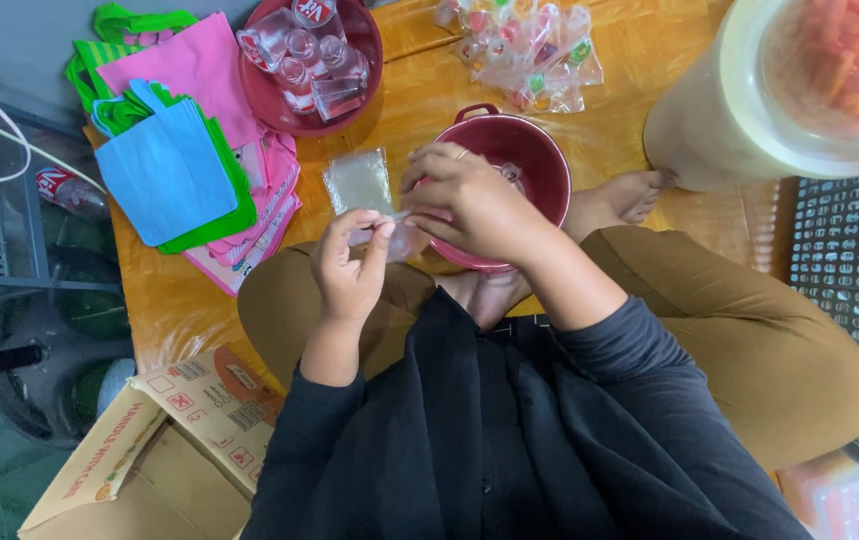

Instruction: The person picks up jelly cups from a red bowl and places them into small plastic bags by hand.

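I sit cross-legged on a wooden platform. My left hand (pixel 350 265) and my right hand (pixel 470 205) together pinch a small clear plastic bag (pixel 402 236) held over my lap, in front of a dark red plastic bowl (pixel 540 150). What the bag holds is hidden by my fingers. A ring shows on my right hand. A stack of empty clear bags (pixel 358 181) lies just beyond my left hand.
A red basin (pixel 262 92) of clear plastic cups stands at the back. Coloured fabric bags (pixel 185 150) lie at the left. Small filled packets (pixel 530 45) are piled at the back. A big white tub (pixel 730 110) stands right, an open cardboard box (pixel 150 450) at lower left.
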